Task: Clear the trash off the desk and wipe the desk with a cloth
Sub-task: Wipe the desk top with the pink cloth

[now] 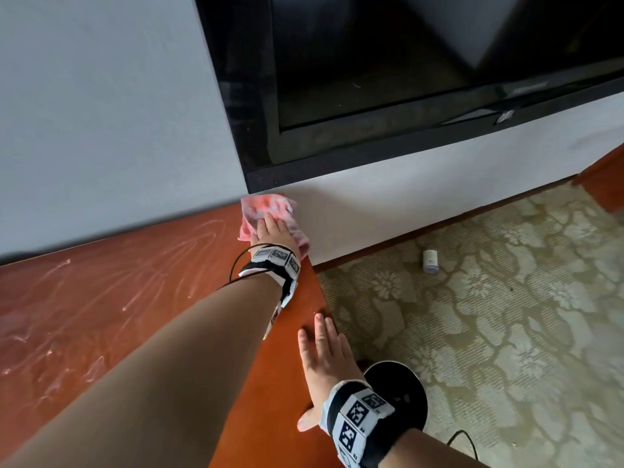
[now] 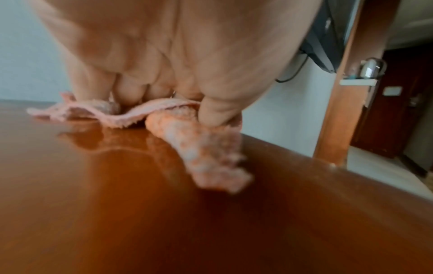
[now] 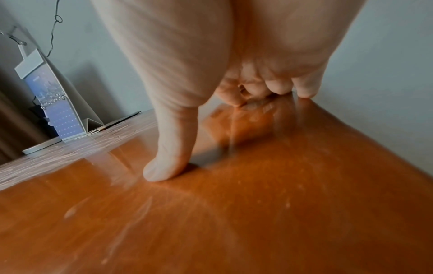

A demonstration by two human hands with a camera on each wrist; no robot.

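Observation:
A pink cloth [image 1: 266,206] lies at the far right corner of the reddish wooden desk [image 1: 118,298], right by the wall. My left hand [image 1: 271,231] reaches across and presses flat on it with straight fingers. In the left wrist view the cloth [image 2: 206,148] is bunched under the left hand [image 2: 164,64], one end trailing toward the camera over the desk [image 2: 140,222]. My right hand [image 1: 324,356] rests flat on the desk near its right edge and holds nothing. Its thumb and fingertips touch the desk [image 3: 234,222] below the right hand [image 3: 211,55]. Wet streaks mark the desk's left part.
A black TV [image 1: 388,79] hangs on the wall just above the cloth. Right of the desk is patterned carpet with a small white bottle [image 1: 430,261] and a round black object [image 1: 401,393] by the desk's edge. A standing card [image 3: 53,103] is at the desk's far end.

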